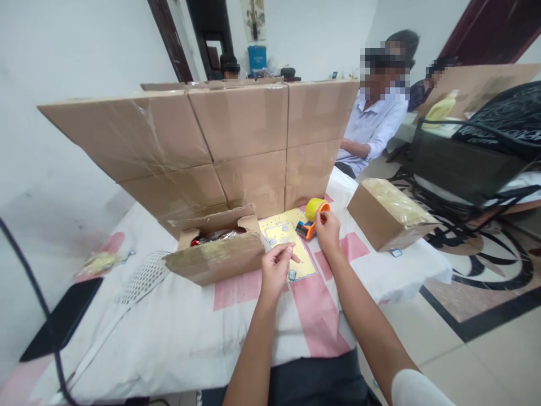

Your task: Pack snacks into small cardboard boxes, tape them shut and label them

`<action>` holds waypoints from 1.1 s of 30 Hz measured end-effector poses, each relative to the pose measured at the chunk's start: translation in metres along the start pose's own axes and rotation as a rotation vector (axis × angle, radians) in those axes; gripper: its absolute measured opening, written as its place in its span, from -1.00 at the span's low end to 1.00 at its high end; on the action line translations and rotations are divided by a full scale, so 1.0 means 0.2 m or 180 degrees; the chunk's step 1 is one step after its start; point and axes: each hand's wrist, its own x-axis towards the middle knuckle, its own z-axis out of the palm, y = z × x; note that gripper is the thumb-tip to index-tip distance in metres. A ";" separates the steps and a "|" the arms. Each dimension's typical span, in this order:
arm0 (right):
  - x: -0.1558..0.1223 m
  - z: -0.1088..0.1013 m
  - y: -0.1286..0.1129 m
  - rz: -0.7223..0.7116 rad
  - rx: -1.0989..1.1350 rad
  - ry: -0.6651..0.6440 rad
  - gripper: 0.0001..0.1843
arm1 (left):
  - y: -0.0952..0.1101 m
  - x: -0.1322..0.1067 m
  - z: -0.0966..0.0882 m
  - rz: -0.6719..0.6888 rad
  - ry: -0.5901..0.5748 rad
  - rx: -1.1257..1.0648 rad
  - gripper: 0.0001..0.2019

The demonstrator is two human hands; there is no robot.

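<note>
My right hand [328, 230] is closed on a tape dispenser [310, 227], with an orange and black frame and a roll of yellow tape. The dispenser is over a yellow printed sheet on the table. To its left, my left hand [275, 265] hovers near the sheet, its thumb and fingertips drawn together; whatever they pinch, if anything, is too small to make out. Beside that hand stands a cardboard box [220, 256] with its top flaps up. Dark, shiny wrapped contents show inside it.
Stacked taped cartons [249, 124] form a wall behind the work area. A closed carton [386, 214] sits at the table's right edge. On the left lie a white perforated swatter [146, 276] and a black flat object [63, 318]. A person [376, 124] sits beyond the cartons.
</note>
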 end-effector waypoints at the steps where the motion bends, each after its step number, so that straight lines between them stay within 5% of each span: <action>1: 0.00 0.00 0.00 0.0063 0.0002 0.0034 -0.72 | 0.03 -0.01 0.00 0.0101 0.0122 0.0027 -0.46; 7: -0.01 -0.01 -0.01 0.0417 0.0071 0.0310 -0.84 | 0.23 -0.13 -0.06 0.0522 0.0604 0.0387 -0.56; 11: -0.01 -0.02 -0.03 0.0762 0.0163 0.0391 -0.70 | 0.32 -0.16 -0.14 0.0667 0.0880 0.0362 -0.52; 19: -0.04 -0.04 -0.09 0.0137 -0.0183 0.0800 -0.52 | 0.50 -0.18 -0.34 0.0766 0.1203 0.0293 -0.04; 21: -0.07 -0.03 -0.19 -0.0209 0.0126 0.0502 -0.58 | 0.52 -0.19 -0.38 0.0803 0.1251 0.0313 0.00; 24: -0.10 0.06 -0.43 -0.0675 0.0990 -0.0564 -0.63 | 0.52 -0.20 -0.40 0.0897 0.1363 0.0431 0.00; 27: -0.11 0.21 -0.69 -0.0437 0.2116 -0.1550 -0.45 | 0.51 -0.21 -0.41 0.0983 0.1509 0.0659 -0.02; 30: -0.11 0.32 -0.85 -0.0112 0.2938 -0.1936 -0.37 | 0.52 -0.21 -0.41 0.1040 0.1616 0.0821 -0.03; 33: -0.16 0.35 -0.86 -0.0067 0.3116 -0.2114 -0.53 | 0.51 -0.21 -0.43 0.1057 0.1671 0.0871 -0.05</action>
